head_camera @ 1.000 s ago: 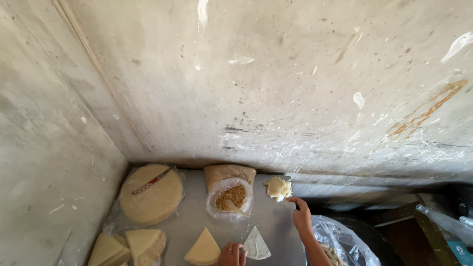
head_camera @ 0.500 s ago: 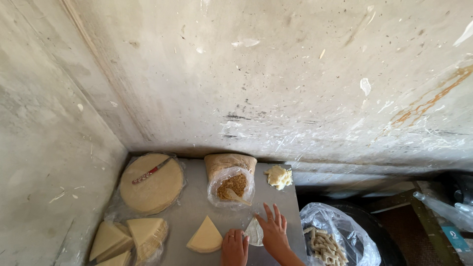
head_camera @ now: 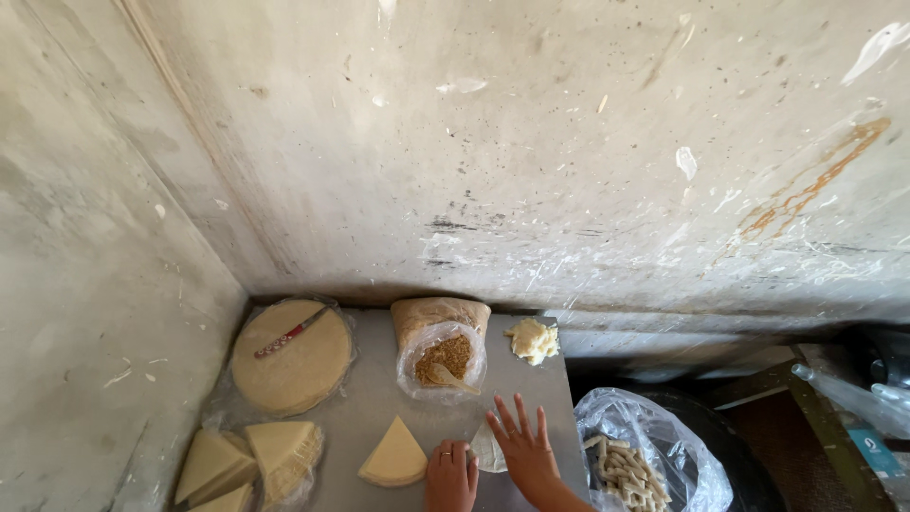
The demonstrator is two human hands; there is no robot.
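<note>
Grey table (head_camera: 379, 427) set in a wall corner. A thin pale wrapper sheet (head_camera: 485, 453) lies flat at the near edge, likely light, floppy and tear-prone, best pinched at a free edge. Right hand (head_camera: 526, 450), fingers spread and unclenched, presses its right side; left hand (head_camera: 451, 477) curls loosely, touching its left edge, gripping nothing.

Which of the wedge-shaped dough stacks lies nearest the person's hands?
The lone wedge stack just beside the left hand; the other wedges sit grouped toward the left wall.
</note>
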